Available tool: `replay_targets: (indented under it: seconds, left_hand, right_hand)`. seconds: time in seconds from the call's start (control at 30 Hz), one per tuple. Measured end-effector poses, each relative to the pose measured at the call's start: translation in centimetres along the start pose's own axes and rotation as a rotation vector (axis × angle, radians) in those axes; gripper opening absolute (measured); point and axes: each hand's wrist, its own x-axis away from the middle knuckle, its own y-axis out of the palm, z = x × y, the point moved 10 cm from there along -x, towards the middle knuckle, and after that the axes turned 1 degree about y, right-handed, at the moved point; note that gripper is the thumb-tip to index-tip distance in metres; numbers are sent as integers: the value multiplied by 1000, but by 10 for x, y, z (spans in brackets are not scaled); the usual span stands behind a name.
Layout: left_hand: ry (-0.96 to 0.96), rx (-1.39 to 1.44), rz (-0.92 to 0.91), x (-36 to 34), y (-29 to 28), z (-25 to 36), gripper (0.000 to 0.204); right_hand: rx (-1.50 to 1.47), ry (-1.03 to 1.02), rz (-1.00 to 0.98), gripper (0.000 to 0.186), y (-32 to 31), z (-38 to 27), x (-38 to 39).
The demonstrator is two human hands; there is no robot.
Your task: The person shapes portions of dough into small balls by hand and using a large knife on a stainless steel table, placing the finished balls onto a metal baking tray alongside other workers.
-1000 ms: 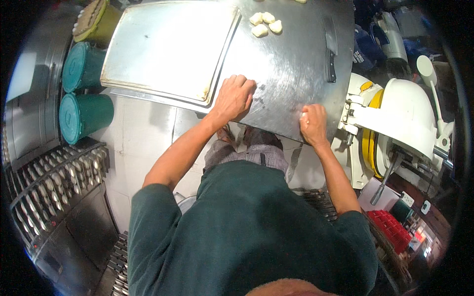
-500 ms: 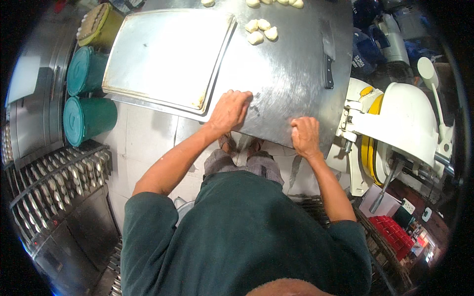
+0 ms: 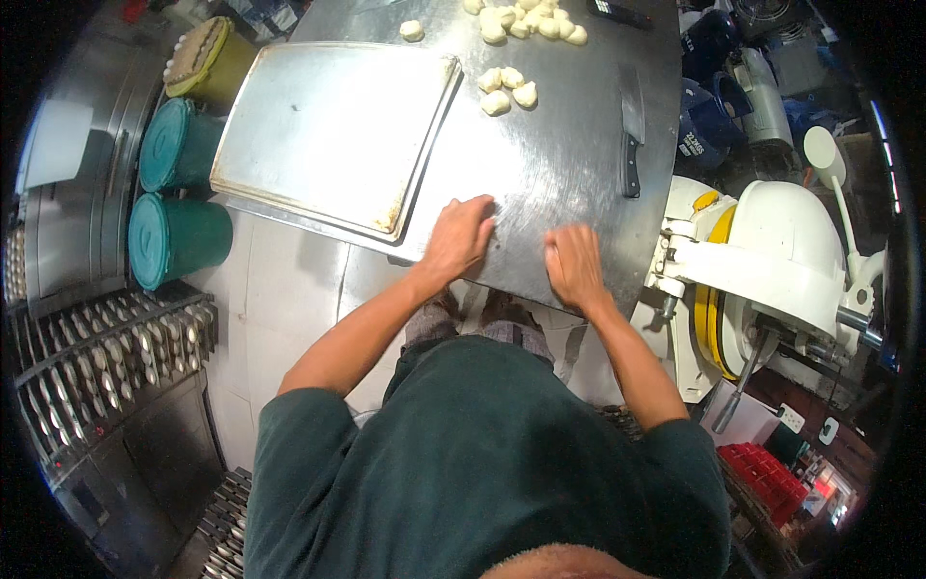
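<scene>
Near the front edge of the steel table (image 3: pixel 555 164), my left hand (image 3: pixel 459 237) is cupped palm down, its fingers curled together against the surface. To its right, my right hand (image 3: pixel 576 266) also rests low on the table with fingers drawn together, slightly blurred. Anything beneath either palm is hidden. Beyond my hands lies a small cluster of pale dough balls (image 3: pixel 495 102). A larger group of dough balls (image 3: pixel 550 27) sits farther back, and a single dough ball (image 3: pixel 412 30) lies apart to the left.
A large metal baking tray (image 3: pixel 328 135) covers the table's left side. A black-handled knife (image 3: pixel 630 164) lies by the right edge. A white mixer (image 3: pixel 781 241) stands at right. Green lidded buckets (image 3: pixel 183 241) and a rack of metal trays (image 3: pixel 116 357) are at left.
My right hand has moved left, closer to my left hand, and its fist has loosened somewhat. My left hand stays near its place. The view has tilted, showing more of the table's far side.
</scene>
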Motion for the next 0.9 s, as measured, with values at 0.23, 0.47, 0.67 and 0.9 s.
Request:
replay_targets:
  seconds: [0.23,0.47,0.67,0.9]
  left_hand:
    - [80,-164,4,-60,-5,-1,36]
    - [81,-51,-56,-52,22,20,36]
    - [-21,-46,-79,-6,-17,-29,37]
    - [46,-108,-68,-71,14,5,33]
  right_hand:
    - [167,140,122,16,-14,43,-30]
    - [79,159,165,12,-5,34,-43]
    - [59,76,14,10,-15,7,27]
    - [172,231,186,7,-8,39,-71]
